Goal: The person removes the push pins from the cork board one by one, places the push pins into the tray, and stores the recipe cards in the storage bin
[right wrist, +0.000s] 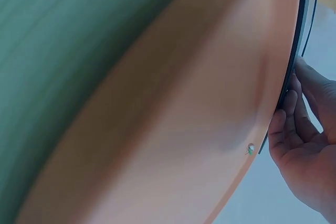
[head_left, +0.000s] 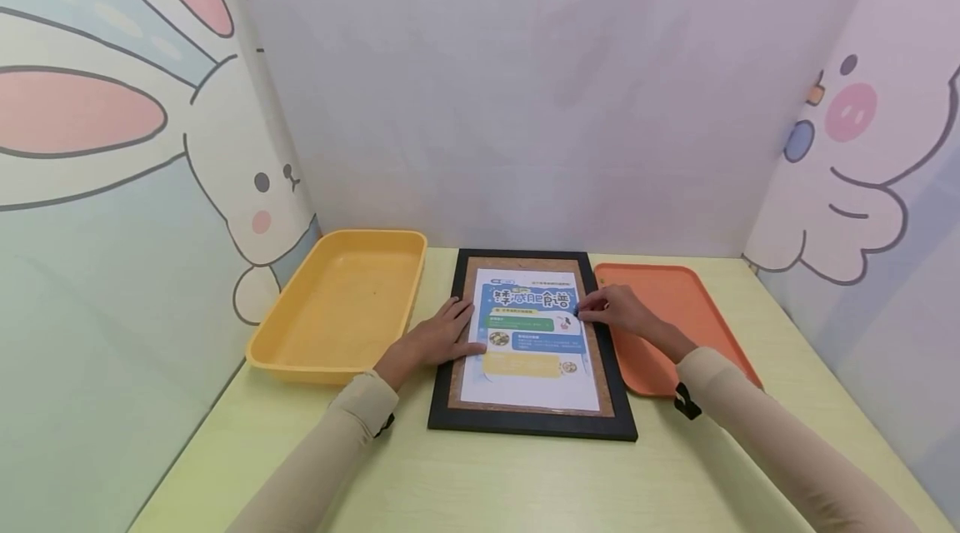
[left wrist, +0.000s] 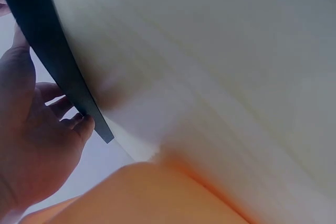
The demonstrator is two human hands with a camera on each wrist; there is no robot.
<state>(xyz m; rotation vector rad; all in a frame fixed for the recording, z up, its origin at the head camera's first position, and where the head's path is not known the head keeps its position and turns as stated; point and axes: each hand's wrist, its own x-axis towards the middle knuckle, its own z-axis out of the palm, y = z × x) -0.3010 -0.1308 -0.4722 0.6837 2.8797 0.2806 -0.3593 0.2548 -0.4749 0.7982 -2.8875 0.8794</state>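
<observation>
A corkboard with a black frame (head_left: 534, 433) lies on the table, and a printed poster sheet (head_left: 525, 396) with blue, green and yellow blocks covers most of its cork. My left hand (head_left: 438, 333) rests over the board's left side, its fingers and thumb spread onto the sheet. At the sheet's right edge, my right hand (head_left: 618, 310) pinches a small dark object (head_left: 577, 311) between thumb and fingertips; its kind is too small to tell. The left wrist view shows my left hand (left wrist: 44, 135) against the black frame (left wrist: 58, 56). My right hand (right wrist: 310, 135) appears beside the frame in its wrist view.
A yellow tray (head_left: 337, 308) stands left of the board. On the right lies an orange tray (head_left: 675, 291), close against the frame, with a tiny green and white item (right wrist: 250, 149) near its edge. Walls with cartoon animals (head_left: 225, 158) enclose the table on both sides.
</observation>
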